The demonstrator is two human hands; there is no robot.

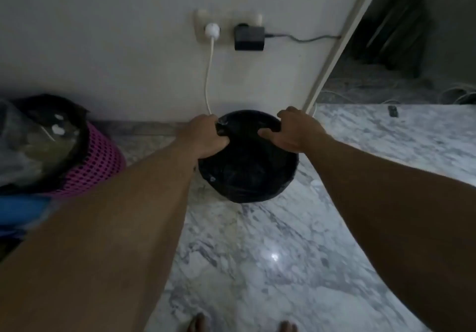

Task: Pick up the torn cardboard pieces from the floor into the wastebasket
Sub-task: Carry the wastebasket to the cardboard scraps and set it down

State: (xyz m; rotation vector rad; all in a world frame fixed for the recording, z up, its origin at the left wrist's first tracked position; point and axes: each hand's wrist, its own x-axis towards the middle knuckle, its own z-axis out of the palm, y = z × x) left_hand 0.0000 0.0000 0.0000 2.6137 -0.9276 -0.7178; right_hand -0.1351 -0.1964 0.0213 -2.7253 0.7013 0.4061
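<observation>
A round wastebasket (pixel 247 177) lined with a black bag stands on the marble floor against the white wall. My left hand (pixel 203 136) grips the bag's rim at the far left, fingers curled over the edge. My right hand (pixel 293 130) holds the rim at the far right, thumb pointing inward over the opening. The basket's inside is dark and I cannot tell what lies in it. No cardboard pieces show on the floor.
A pink perforated bin (pixel 95 161) with a black liner and full of rubbish stands at left. A white cable (pixel 209 74) and a black adapter (pixel 249 38) hang from wall sockets above. A doorway (pixel 401 48) opens at right. My toes (pixel 198 324) show at the bottom.
</observation>
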